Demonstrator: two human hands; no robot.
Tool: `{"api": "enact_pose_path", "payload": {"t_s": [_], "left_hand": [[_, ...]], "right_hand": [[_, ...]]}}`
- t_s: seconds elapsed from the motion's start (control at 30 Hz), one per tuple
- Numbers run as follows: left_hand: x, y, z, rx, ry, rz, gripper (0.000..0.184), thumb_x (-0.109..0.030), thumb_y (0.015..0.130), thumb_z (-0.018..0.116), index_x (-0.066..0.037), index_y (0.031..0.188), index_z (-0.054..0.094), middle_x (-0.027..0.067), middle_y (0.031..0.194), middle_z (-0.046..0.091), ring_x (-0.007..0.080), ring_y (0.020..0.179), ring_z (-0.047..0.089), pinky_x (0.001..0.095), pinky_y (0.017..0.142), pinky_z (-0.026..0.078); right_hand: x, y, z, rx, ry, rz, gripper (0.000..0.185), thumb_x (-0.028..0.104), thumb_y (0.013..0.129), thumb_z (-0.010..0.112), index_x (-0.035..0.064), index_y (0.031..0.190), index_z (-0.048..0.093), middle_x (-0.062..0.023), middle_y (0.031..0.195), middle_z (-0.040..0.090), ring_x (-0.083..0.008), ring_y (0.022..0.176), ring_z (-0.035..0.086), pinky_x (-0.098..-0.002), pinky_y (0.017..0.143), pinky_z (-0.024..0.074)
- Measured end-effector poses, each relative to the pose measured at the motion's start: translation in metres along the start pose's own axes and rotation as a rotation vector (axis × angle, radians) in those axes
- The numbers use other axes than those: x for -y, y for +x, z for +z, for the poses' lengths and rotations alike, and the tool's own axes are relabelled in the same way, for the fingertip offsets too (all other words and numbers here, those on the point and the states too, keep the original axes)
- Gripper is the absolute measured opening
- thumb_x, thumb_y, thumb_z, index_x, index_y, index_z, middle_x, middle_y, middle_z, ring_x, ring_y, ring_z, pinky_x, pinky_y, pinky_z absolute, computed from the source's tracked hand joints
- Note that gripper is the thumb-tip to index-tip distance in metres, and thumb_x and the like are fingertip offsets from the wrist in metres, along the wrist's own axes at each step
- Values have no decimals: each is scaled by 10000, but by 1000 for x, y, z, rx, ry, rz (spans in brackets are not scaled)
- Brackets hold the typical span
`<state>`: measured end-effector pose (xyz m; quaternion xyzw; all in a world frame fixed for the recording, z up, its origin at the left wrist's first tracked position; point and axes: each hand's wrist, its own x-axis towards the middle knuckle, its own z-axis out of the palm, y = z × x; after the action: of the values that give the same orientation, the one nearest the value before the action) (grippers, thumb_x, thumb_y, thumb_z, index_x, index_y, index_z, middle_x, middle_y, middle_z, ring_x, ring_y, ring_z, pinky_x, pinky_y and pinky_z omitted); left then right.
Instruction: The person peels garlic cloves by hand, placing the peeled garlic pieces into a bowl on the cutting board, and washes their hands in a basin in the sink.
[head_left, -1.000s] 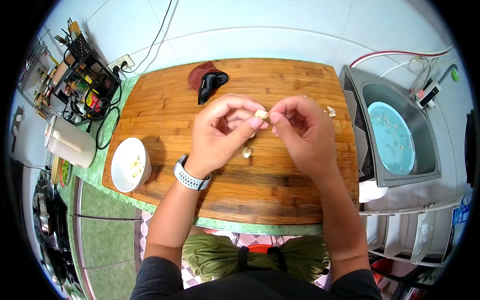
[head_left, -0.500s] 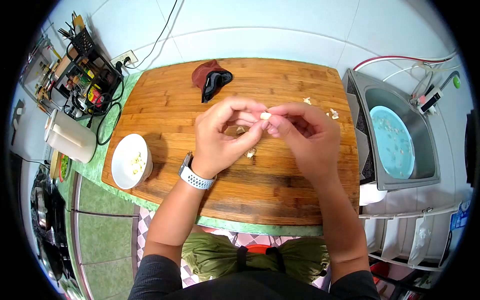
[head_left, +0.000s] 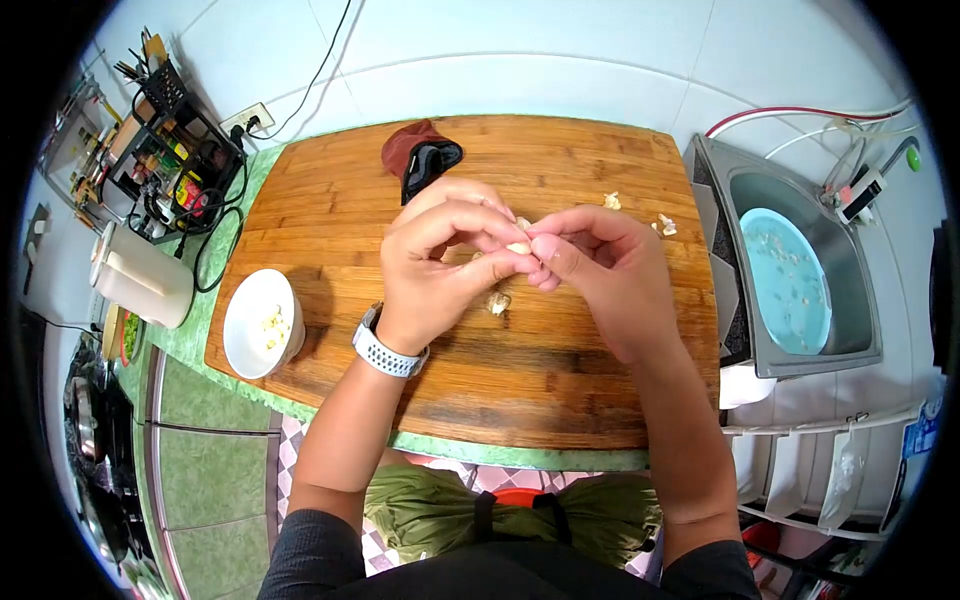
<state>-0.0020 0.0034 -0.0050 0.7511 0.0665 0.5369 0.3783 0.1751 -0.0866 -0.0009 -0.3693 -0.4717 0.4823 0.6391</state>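
Note:
Above the middle of the wooden board [head_left: 330,230], my left hand [head_left: 440,260] pinches a pale garlic clove [head_left: 519,248] between thumb and fingers. My right hand [head_left: 610,270] meets it from the right, its thumb and forefinger closed on the clove's other end. Below the hands lies a small piece of garlic with skin [head_left: 498,302]. Scraps of peel [head_left: 612,201] are on the board at the right. A white bowl [head_left: 240,325] holding several pale cloves stands at the board's left edge.
A brown and black cloth item [head_left: 410,150] lies at the back of the board. At the left stand a lidded plastic container [head_left: 145,280] and a black rack [head_left: 150,140] with bottles and cables. A blue basin [head_left: 785,290] sits in the metal sink [head_left: 858,300] at the right.
Both hands have dropped slightly, and the clove sits a little lower and to the left. My right hand's fingertips have closed in on the clove. The view has shifted slightly.

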Motion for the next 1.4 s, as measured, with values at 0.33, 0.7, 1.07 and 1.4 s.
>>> {"api": "enact_pose_path", "payload": {"t_s": [0.33,0.7,1.07,1.4], "left_hand": [[-10,-1,3,10,22,-130,238,66,841,797,58,1073,744,146,1041,730,181,887,743,280,788,635],[-6,0,6,13,-13,-148,228,55,846,793,50,1070,752,135,1091,738,175,948,741,275,798,635],[-6,0,7,-24,291,-112,190,1,834,823,16,1014,764,110,994,773,163,899,755,271,780,629],[-1,3,5,23,516,123,197,-44,786,851,-39,969,778,105,921,761,228,819,737,303,695,583]], "right_hand": [[0,-2,3,-67,-75,-92,127,40,955,733,-28,1062,726,-76,931,749,-95,792,688,-230,719,570],[-2,-2,5,-125,-139,-165,114,7,954,714,-19,1064,705,-62,949,745,-83,845,698,-221,746,567],[-2,-2,5,-143,-224,-139,77,3,937,723,-19,1011,725,-43,914,759,-63,835,700,-199,741,554],[-4,-1,3,-209,-358,-138,68,18,901,747,-26,952,754,-49,856,760,-60,778,697,-199,690,555]]}}
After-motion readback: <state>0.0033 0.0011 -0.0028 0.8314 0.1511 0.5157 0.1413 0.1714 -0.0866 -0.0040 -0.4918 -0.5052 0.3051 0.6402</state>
